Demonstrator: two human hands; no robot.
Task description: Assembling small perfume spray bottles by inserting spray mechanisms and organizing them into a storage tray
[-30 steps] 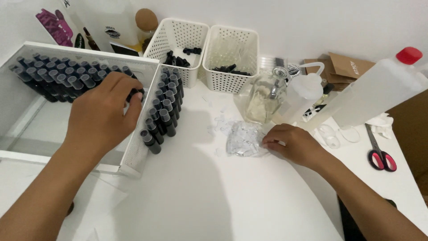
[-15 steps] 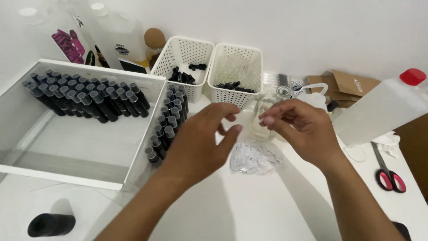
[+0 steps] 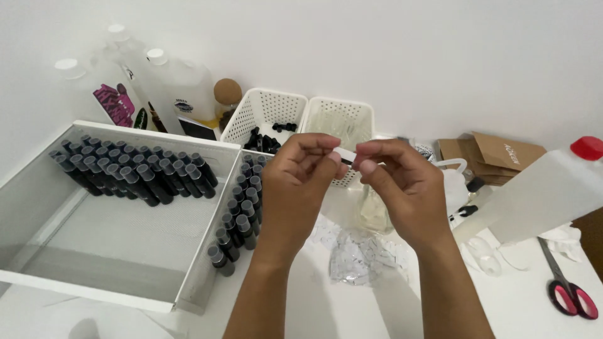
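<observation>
Near the middle of the frame, our left hand [image 3: 300,182] and right hand [image 3: 402,185] pinch a small white sticker [image 3: 347,156] between fingertips. We think it is light, thin and bendy; hold its edges.

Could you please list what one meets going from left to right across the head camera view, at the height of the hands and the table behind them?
White tray of dark capped bottles → left hand → small white piece pinched between both hands → right hand → clear jug with red cap → red-handled scissors.
</observation>
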